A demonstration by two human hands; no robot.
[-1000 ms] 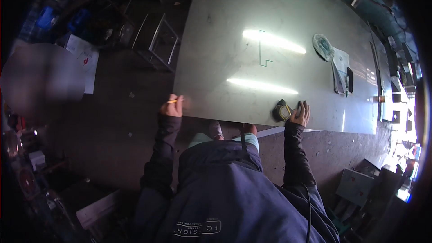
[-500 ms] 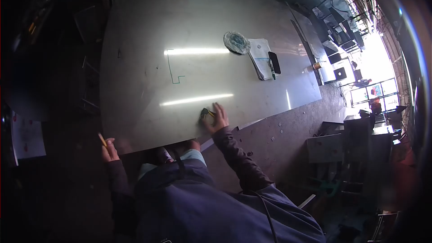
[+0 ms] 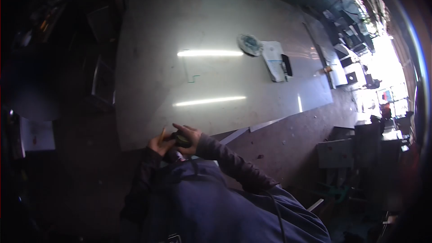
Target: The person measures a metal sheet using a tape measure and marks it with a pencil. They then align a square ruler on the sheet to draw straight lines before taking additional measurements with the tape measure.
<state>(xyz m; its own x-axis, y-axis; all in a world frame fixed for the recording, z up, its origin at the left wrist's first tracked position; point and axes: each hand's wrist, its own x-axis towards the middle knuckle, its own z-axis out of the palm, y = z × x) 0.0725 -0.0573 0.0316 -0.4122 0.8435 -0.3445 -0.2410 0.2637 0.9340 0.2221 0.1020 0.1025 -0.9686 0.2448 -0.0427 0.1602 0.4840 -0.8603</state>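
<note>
My left hand (image 3: 156, 146) is closed around a pencil (image 3: 163, 132) that points up. Right beside it, my right hand (image 3: 194, 136) grips a dark tape measure (image 3: 182, 140) with some yellow on it. The two hands meet at the near edge of a large metal sheet (image 3: 148, 72), close in front of my body. Whether the left fingers touch the tape measure is hard to make out. A green stepped line (image 3: 193, 80) is drawn on the sheet.
Farther right on the sheet lie a round pale-green disc-like object (image 3: 249, 45), a paper pad (image 3: 272, 58), a dark phone (image 3: 288, 65) and a marker (image 3: 284, 69). Grey boxy cabinets (image 3: 335, 154) stand on the floor at right. A small cylindrical container (image 3: 326, 69) sits near the sheet's right edge.
My right hand has lifted the tape measure off the sheet and brought it left toward my body. My left hand has moved right with the pencil, so both hands are together.
</note>
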